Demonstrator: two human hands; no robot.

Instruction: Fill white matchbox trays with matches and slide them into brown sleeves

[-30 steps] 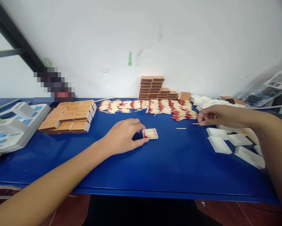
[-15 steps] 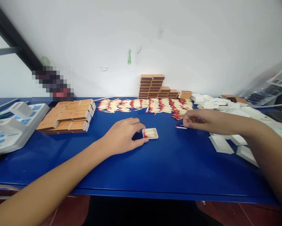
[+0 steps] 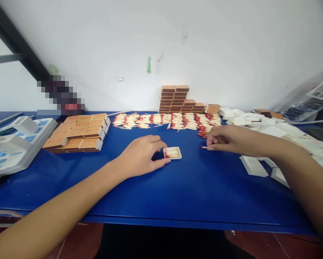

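Observation:
My left hand rests on the blue table, its thumb and index finger gripping the left end of a small white matchbox tray. Inside the tray lie several matches, their red heads toward my left hand. To the right, my right hand pinches a match low over the table, or against it; its red head points left and the rest is hidden by the fingers. Just behind that hand, the long row of loose red-tipped matches spreads along the back.
Orange matchboxes are stacked at left, beside a white power strip. More matchboxes stand piled against the wall. White empty trays lie scattered at right, near a plastic bag.
My right hand has shifted slightly left and its fingers have closed over the match that lay by the fingertips. The left hand and the tray stay in place.

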